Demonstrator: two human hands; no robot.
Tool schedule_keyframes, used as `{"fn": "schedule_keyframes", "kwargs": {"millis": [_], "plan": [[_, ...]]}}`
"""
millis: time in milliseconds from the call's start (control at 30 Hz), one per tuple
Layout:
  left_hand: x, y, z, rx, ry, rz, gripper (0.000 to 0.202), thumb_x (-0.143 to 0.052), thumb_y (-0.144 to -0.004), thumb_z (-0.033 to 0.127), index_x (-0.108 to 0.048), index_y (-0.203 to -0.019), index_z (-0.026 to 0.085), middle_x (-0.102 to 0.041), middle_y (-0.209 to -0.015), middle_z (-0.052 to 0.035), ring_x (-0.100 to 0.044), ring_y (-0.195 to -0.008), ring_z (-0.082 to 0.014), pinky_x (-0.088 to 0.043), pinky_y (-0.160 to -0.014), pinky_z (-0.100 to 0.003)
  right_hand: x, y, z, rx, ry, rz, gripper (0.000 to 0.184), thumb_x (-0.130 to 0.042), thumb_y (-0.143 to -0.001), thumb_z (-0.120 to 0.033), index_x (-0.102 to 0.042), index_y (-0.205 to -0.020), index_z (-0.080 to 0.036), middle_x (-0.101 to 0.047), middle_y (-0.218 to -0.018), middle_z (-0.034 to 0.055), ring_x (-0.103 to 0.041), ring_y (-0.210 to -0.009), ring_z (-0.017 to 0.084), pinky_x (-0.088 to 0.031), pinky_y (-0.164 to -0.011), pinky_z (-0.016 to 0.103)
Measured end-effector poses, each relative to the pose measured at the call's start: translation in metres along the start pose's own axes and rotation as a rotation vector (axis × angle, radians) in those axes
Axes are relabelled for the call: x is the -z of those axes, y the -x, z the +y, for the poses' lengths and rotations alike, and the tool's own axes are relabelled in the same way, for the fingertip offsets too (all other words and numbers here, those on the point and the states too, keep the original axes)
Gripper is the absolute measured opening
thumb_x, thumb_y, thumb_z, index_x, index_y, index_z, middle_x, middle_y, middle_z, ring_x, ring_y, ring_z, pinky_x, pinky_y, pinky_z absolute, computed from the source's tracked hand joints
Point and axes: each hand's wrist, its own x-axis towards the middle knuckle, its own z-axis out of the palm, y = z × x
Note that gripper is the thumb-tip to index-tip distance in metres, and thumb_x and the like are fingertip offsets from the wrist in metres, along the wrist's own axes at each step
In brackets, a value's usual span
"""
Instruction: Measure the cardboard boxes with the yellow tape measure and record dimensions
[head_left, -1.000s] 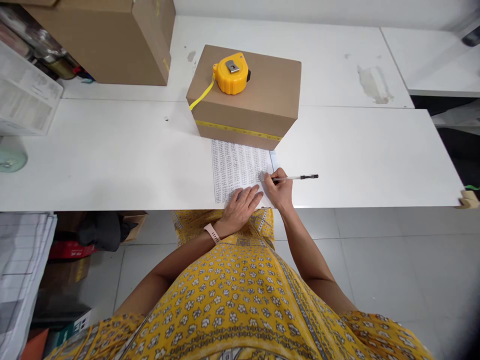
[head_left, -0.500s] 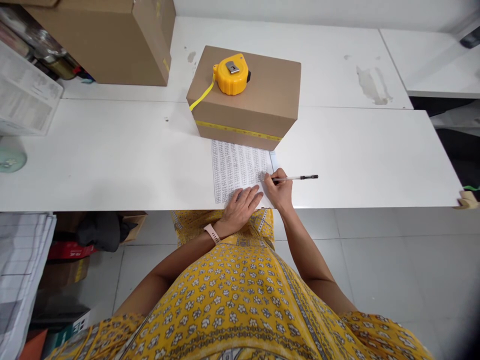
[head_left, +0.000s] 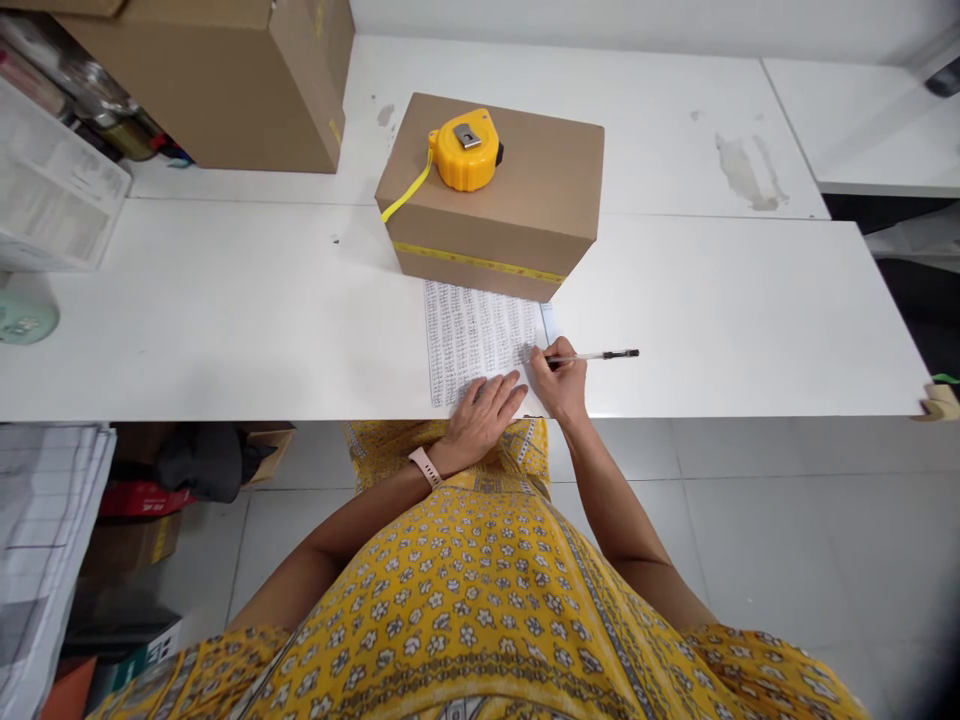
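Observation:
My right hand (head_left: 559,381) grips a pen (head_left: 609,354) with a clear barrel and a dark end, its writing tip hidden behind the fingers near the paper. Under both hands lies a white sheet of paper (head_left: 480,340) covered in columns of small dark writing. My left hand (head_left: 485,412) rests flat on the sheet's lower part, fingers stretched out. The far end of the sheet meets a brown cardboard box (head_left: 540,180). On top of that box sits a yellow tape measure (head_left: 466,155), its yellow strap hanging toward the box's left edge.
A larger cardboard box (head_left: 247,90) stands at the back left, beside a white printed carton (head_left: 56,190). A pale green round object (head_left: 26,318) is at the table's left. The white table (head_left: 720,320) ends just before my body. Folded checked cloth (head_left: 45,540) hangs lower left.
Both hands stay nearly in place, the pen still in the right one. The whole view has shifted by a few pixels.

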Motion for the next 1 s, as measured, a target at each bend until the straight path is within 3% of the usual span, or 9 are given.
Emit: {"fn": "schedule_keyframes", "kwargs": {"millis": [200, 333, 433, 533, 633, 800, 900, 1000], "plan": [[0.005, -0.001, 0.003, 0.015, 0.054, -0.042, 0.048, -0.046, -0.109, 0.032, -0.050, -0.154, 0.016, -0.046, -0.164, -0.0133, -0.050, -0.146, -0.0275, -0.040, -0.121, -0.047, 0.014, -0.007, 0.008, 0.065, -0.018, 0.180, 0.029, -0.062, -0.093, -0.045, -0.050, -0.077, -0.024, -0.051, -0.069, -0.0042, -0.046, -0.063, 0.013, -0.039, -0.063, 0.029], [0.024, -0.003, -0.012, 0.043, 0.306, -0.021, 0.038, -0.055, -0.105, 0.036, -0.062, -0.140, 0.021, -0.057, -0.156, -0.0114, -0.054, -0.140, -0.0267, -0.045, -0.117, -0.049, 0.052, -0.033, 0.027, 0.186, 0.320, 0.212, 0.014, -0.054, -0.096, -0.033, -0.064, -0.098, -0.023, -0.061, -0.094, 0.0057, -0.055, -0.088, 0.021, -0.046, -0.081, 0.037], [0.056, -0.018, -0.051, 0.124, 0.443, 0.209, 0.032, -0.052, -0.106, 0.037, -0.062, -0.133, 0.023, -0.064, -0.145, -0.0106, -0.059, -0.134, -0.0258, -0.047, -0.114, -0.052, 0.078, -0.049, 0.045, 0.243, 0.611, 0.117, 0.030, -0.043, -0.094, -0.018, -0.070, -0.106, -0.023, -0.059, -0.102, 0.0110, -0.052, -0.101, 0.027, -0.045, -0.086, 0.040], [0.098, -0.049, -0.102, 0.249, 0.358, 0.500, 0.031, -0.056, -0.103, 0.038, -0.060, -0.130, 0.023, -0.064, -0.143, -0.0118, -0.055, -0.137, -0.0289, -0.041, -0.118, -0.056, 0.088, -0.052, 0.057, 0.294, 0.738, 0.064, 0.046, -0.037, -0.090, -0.008, -0.072, -0.116, -0.021, -0.061, -0.105, 0.0144, -0.050, -0.100, 0.029, -0.045, -0.090, 0.043], [0.132, -0.088, -0.144, 0.308, 0.283, 0.618, 0.049, -0.069, -0.094, 0.039, -0.053, -0.138, 0.023, -0.054, -0.153, -0.0142, -0.046, -0.144, -0.0332, -0.037, -0.121, -0.058, 0.086, -0.049, 0.064, 0.329, 0.740, 0.115, 0.054, -0.036, -0.088, -0.005, -0.068, -0.128, -0.020, -0.063, -0.104, 0.0154, -0.052, -0.099, 0.030, -0.047, -0.089, 0.044], [0.151, -0.155, -0.173, 0.446, 0.342, 0.486, 0.090, -0.084, -0.077, 0.040, -0.039, -0.152, 0.021, -0.041, -0.162, -0.0195, -0.037, -0.150, -0.0398, -0.035, -0.121, -0.059, 0.083, -0.049, 0.072, 0.345, 0.680, 0.217, 0.045, -0.041, -0.091, -0.013, -0.069, -0.126, -0.023, -0.066, -0.097, 0.0143, -0.057, -0.095, 0.032, -0.050, -0.080, 0.046], [0.152, -0.177, -0.176, 0.538, 0.396, 0.410, 0.084, -0.082, -0.076, 0.035, -0.044, -0.148, 0.017, -0.051, -0.153, -0.0208, -0.044, -0.145, -0.0382, -0.037, -0.120, -0.056, 0.084, -0.048, 0.069, 0.345, 0.623, 0.296, 0.039, -0.042, -0.094, -0.019, -0.070, -0.120, -0.025, -0.067, -0.092, 0.0135, -0.060, -0.091, 0.032, -0.051, -0.076, 0.046], [0.158, -0.176, -0.171, 0.546, 0.559, 0.417, 0.068, -0.080, -0.078, 0.034, -0.053, -0.138, 0.017, -0.062, -0.141, -0.0170, -0.057, -0.133, -0.0333, -0.043, -0.114, -0.050, 0.085, -0.043, 0.046, 0.371, 0.482, 0.443, 0.032, -0.044, -0.096, -0.025, -0.073, -0.111, -0.025, -0.069, -0.092, 0.0139, -0.063, -0.089, 0.030, -0.054, -0.080, 0.048]]}}
